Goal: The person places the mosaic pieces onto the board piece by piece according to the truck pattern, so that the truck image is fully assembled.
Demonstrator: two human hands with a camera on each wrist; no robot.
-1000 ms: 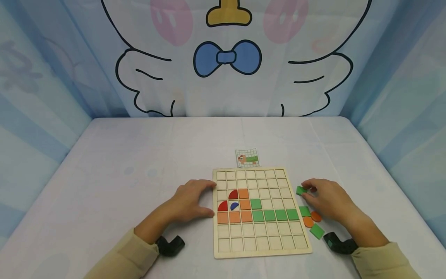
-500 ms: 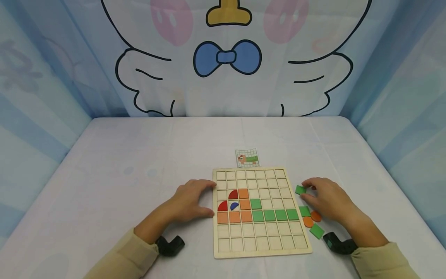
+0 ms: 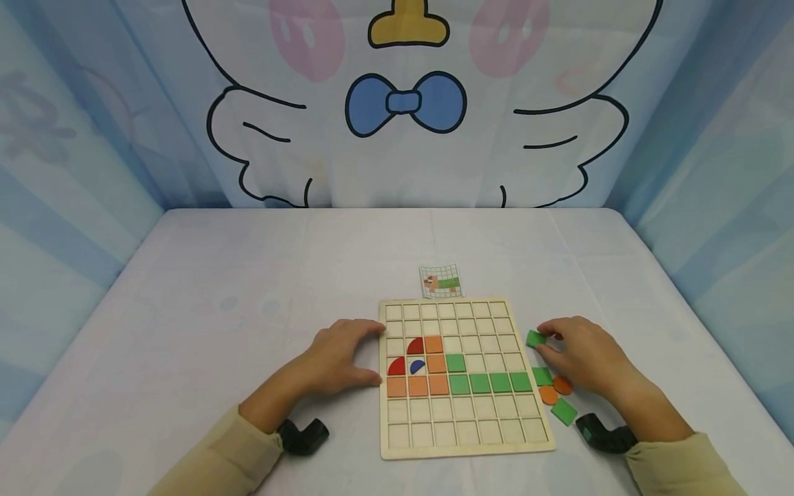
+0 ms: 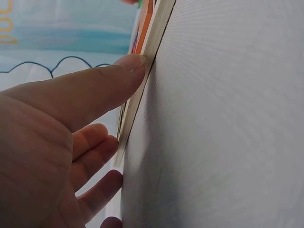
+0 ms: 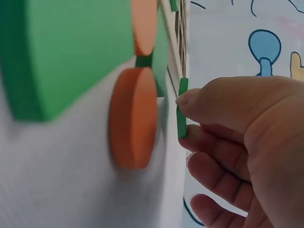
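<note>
My right hand (image 3: 583,351) pinches a green square tile (image 3: 533,338) between thumb and fingers, just off the right edge of the wooden grid board (image 3: 468,435). In the right wrist view that green tile (image 5: 182,109) stands edge-on at the thumb tip. At the board's left edge, my left hand (image 3: 338,355) touches the side with thumb and fingers spread; its thumb (image 4: 128,66) lies at the rim in the left wrist view. Set in the board are red quarter-circle tiles (image 3: 415,346), orange squares (image 3: 437,364), a white-and-blue tile (image 3: 418,366) and several green squares (image 3: 480,383).
Beside the board's right edge lie two more green squares (image 3: 564,411) and two orange discs (image 3: 548,395). A small picture card (image 3: 441,281) with a gridded animal pattern lies behind the board. A printed curtain (image 3: 403,165) stands behind the white table (image 3: 248,275).
</note>
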